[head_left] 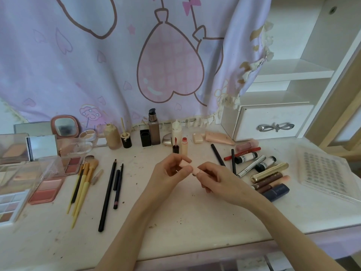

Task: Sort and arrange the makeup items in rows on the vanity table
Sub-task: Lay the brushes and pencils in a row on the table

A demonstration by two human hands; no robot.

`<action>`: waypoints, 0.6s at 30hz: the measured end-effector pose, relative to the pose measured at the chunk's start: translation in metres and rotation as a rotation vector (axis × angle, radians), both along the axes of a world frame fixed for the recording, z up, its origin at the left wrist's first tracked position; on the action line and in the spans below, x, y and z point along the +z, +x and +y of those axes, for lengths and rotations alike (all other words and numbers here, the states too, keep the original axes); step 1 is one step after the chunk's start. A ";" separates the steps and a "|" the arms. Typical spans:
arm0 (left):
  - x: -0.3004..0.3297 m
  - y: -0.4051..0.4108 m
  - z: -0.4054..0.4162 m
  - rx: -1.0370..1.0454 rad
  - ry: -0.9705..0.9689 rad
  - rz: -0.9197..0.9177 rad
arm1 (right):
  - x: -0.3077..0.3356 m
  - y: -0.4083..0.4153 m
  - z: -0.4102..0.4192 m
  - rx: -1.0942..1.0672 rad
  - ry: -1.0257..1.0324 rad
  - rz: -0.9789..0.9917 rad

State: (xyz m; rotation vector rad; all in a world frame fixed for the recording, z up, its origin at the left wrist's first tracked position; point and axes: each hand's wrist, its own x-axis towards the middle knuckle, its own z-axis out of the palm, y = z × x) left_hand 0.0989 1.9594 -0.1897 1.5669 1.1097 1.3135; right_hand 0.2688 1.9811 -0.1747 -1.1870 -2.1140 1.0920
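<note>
A small pale pink lipstick tube [185,163] hangs above the middle of the white vanity table [195,222], held between both hands. My left hand [170,174] pinches its far end and my right hand [216,179] pinches its near end. Brushes [84,184] and dark pencils [111,190] lie in a row at the left. Palettes [46,189] sit at the far left. Bottles [154,128] stand along the back. A heap of tubes, mascaras and lipsticks [261,171] lies at the right.
A clear lash tray [326,173] sits near the right edge. A white drawer unit [273,122] with shelves stands at the back right. A lilac curtain [117,55] hangs behind the table. A small pink mirror [64,126] stands at the back left.
</note>
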 end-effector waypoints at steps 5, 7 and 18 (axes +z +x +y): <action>0.000 0.001 -0.001 0.003 -0.015 0.021 | -0.001 0.001 0.002 0.022 0.089 -0.166; 0.000 0.002 0.000 0.012 -0.016 -0.001 | -0.003 0.000 0.001 0.029 0.110 -0.173; -0.008 0.007 0.004 0.112 -0.010 0.118 | -0.004 -0.005 0.006 -0.231 -0.112 0.518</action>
